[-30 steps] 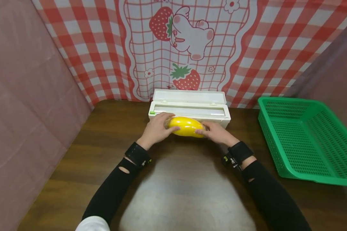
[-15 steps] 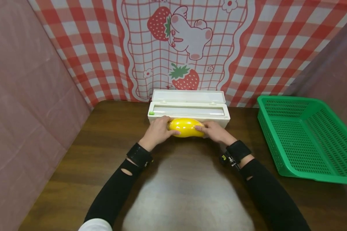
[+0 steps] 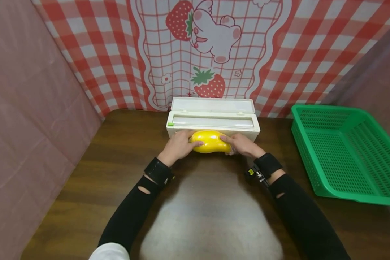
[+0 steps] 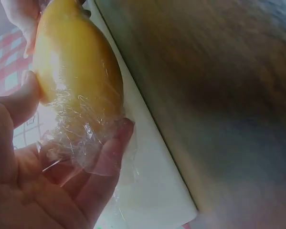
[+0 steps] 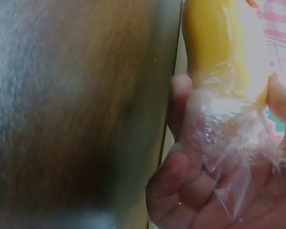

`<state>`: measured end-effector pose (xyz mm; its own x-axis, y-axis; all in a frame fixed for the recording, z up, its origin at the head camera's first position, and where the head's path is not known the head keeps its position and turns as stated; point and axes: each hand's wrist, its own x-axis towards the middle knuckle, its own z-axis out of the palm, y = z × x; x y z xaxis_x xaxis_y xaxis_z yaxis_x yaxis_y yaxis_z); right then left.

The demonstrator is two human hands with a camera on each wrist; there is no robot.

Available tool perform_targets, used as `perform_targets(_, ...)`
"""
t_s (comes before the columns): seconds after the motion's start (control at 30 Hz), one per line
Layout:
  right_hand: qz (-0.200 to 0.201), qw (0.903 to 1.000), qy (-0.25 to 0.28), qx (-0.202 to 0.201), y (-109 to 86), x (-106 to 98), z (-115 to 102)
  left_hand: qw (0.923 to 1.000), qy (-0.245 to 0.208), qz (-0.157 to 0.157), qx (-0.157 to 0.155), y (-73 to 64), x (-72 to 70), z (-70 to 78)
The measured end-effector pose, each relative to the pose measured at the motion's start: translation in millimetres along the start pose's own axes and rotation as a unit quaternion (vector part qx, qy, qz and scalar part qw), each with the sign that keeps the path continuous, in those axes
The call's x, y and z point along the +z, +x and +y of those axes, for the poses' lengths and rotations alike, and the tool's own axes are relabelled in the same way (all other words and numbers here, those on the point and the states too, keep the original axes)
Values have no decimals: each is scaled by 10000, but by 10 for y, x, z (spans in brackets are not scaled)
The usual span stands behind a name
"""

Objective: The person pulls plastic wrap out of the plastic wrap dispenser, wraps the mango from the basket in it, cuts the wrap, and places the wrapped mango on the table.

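A smooth yellow oblong fruit [image 3: 210, 141], tightly wrapped in cling film, is held level between both hands in front of the white cling film dispenser [image 3: 214, 128]. My left hand [image 3: 179, 145] grips its left end, thumb on the near side and fingers beneath. The right hand [image 3: 243, 145] grips the other end, its thumb lying on the fruit. In the left wrist view, crumpled cling film [image 4: 80, 138] bunches at the fruit's end against the curled fingers. Loose film [image 5: 238, 157] also hangs over the right palm in the right wrist view. The exact kind of fruit is unclear.
The dispenser's lid [image 3: 212, 105] stands raised at the back, and a green slide cutter [image 3: 170, 124] sits at its left end. A green plastic basket [image 3: 318, 180] stands on the right of the brown wooden table [image 3: 117, 151]. A red checked cloth [image 3: 110, 54] hangs behind.
Both hands keep hold of the fruit, which has turned slightly. The right thumb has shifted up along it. The head view has tilted a little.
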<state>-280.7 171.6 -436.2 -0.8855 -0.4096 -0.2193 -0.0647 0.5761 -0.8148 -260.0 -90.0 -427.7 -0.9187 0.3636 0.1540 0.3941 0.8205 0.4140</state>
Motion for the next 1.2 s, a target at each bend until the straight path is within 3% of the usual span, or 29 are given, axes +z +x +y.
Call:
perform_targets(0.27, -83, 9994, 189, 287, 7, 12, -9, 9987, -82, -360, -346, 49, -13, 7)
perform_targets(0.57, -184, 9952, 558, 785, 24, 32, -25, 9956, 260, -535, -723, 101, 9, 1)
perform_targets(0.7, -257, 9935, 471, 1006, 30, 37, 13, 9935, 294, -718, -839, 100, 47, -5)
perform_targets(0.87, -124, 9930, 220, 1150, 42, 10, 68, 9941, 248, -710, -787, 105, 45, -6)
perform_targets(1.0, -218, 9891, 837, 1192, -3, -21, 138, 9937, 163, -797, -775, 81, 43, 3)
perform_targets(1.2, -455, 9757, 1874, 1037, -81, -78, 245, 9923, 134, -936, -800, 51, 39, 14)
